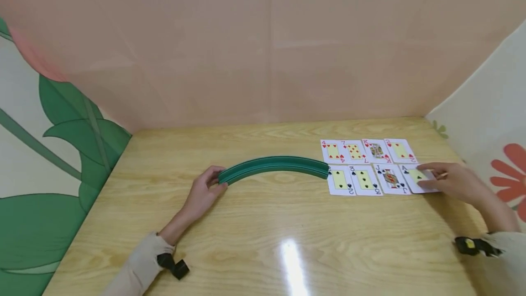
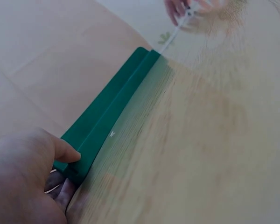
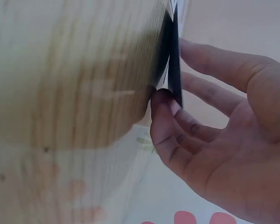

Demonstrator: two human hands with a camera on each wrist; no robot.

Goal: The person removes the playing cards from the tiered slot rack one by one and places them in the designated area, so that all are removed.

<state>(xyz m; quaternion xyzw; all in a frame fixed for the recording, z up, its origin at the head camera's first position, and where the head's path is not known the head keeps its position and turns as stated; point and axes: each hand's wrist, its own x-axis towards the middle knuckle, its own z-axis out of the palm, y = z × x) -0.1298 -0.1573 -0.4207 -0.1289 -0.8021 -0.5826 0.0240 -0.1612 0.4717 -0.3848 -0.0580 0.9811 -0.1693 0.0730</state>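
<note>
My left hand (image 1: pixel 204 192) grips the left end of a curved green card holder (image 1: pixel 271 164) on the wooden table. In the left wrist view, the thumb lies on the front face of the green card holder (image 2: pixel 114 102) and other fingers go under its end. At the right, my right hand (image 1: pixel 456 182) pinches the ace of spades (image 1: pixel 416 178), last in the lower row of face-up cards. Seen from the right wrist, that playing card (image 3: pixel 175 65) is tilted up at its near edge, with fingertips on both sides of it.
An upper row of red-suit cards, with a king (image 1: pixel 376 150), lies behind the lower row of spades, with a jack (image 1: pixel 390 179). The holder's right end overlaps the leftmost lower card (image 1: pixel 341 184). A pinkish wall covering (image 1: pixel 263 58) rises behind the table (image 1: pixel 230 241).
</note>
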